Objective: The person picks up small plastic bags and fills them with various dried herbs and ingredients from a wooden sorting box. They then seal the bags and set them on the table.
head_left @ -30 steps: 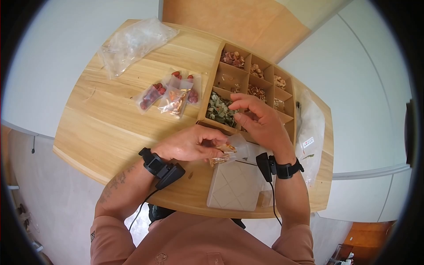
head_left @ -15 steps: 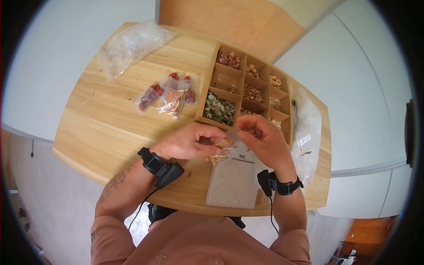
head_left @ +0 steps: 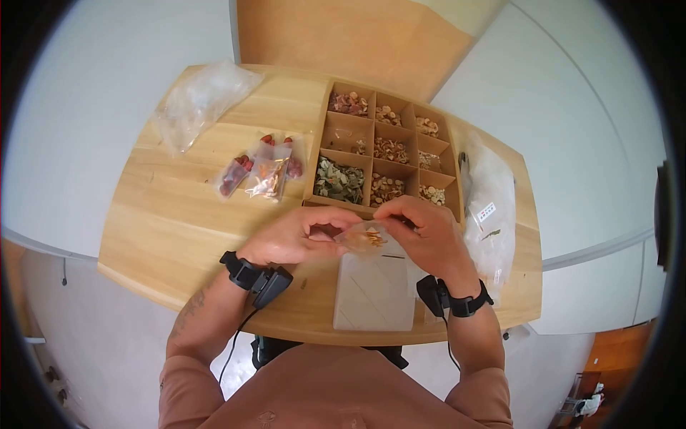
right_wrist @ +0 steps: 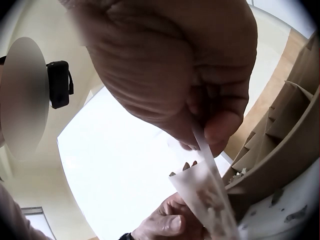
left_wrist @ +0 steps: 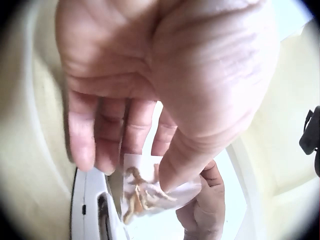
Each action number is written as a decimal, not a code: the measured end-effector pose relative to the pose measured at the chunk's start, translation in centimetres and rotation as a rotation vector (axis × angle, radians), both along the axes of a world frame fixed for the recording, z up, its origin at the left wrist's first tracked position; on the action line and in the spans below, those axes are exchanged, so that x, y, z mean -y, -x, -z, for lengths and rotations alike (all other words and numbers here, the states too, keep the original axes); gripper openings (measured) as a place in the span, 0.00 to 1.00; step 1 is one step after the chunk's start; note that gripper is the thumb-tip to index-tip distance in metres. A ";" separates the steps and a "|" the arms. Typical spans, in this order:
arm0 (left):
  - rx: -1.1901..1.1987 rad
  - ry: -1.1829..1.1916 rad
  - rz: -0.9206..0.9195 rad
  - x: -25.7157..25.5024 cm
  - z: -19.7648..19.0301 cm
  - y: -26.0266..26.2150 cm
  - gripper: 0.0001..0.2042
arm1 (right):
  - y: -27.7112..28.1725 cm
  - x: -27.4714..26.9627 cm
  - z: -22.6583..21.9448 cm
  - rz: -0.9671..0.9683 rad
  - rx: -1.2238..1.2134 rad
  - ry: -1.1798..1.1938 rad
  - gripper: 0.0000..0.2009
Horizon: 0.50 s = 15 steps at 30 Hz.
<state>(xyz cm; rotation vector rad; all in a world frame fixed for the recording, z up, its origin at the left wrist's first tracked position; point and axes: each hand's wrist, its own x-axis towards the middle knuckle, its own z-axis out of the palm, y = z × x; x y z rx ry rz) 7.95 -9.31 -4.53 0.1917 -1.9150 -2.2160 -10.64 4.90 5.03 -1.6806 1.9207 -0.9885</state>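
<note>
A small translucent bag point(head_left: 366, 240) with dried orange-brown slices inside is held between both hands, above the near end of the table. My left hand point(head_left: 304, 234) pinches it from the left, the thumb lying on its face in the left wrist view. At the bag's upper right edge, my right hand point(head_left: 427, 234) pinches the film between thumb and index finger, seen close in the right wrist view. Below the bag lies a flat white square device point(head_left: 375, 297). Just beyond the hands stands a cardboard box point(head_left: 348, 130) divided into compartments of dried leaves, slices and pieces.
Several filled bags point(head_left: 267, 180), some with red dried fruit, lie left of the box. A large crumpled clear bag point(head_left: 204, 104) is at the far left. Another large plastic bag point(head_left: 493, 236) with a label lies along the right side of the wooden table point(head_left: 179, 236).
My right hand has come down from over the box's leaf compartment and taken hold of the small bag's edge. The left hand keeps its grip, and the bag now lies flatter between both hands.
</note>
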 end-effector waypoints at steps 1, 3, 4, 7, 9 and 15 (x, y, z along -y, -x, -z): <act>0.007 0.027 -0.014 -0.1 -0.1 0.0 0.24 | 0.0 -0.2 -0.3 0.013 0.032 -0.017 0.04; 0.019 0.143 -0.048 -0.3 -0.7 -0.4 0.23 | -0.1 -0.8 -0.7 0.021 -0.022 0.019 0.04; 0.026 0.233 -0.068 -0.7 -1.3 -0.4 0.22 | -0.3 -0.8 -0.7 0.013 -0.040 0.042 0.04; 0.024 0.343 -0.136 -1.9 -2.1 -0.5 0.19 | -1.2 -1.4 -0.8 -0.021 -0.012 0.102 0.04; 0.000 0.371 -0.166 -2.5 -2.1 -0.5 0.18 | -1.7 -1.7 -0.8 -0.028 -0.010 0.104 0.04; -0.016 0.422 -0.244 -4.1 -3.0 -2.4 0.13 | -2.6 -1.9 0.5 -0.111 0.004 0.196 0.04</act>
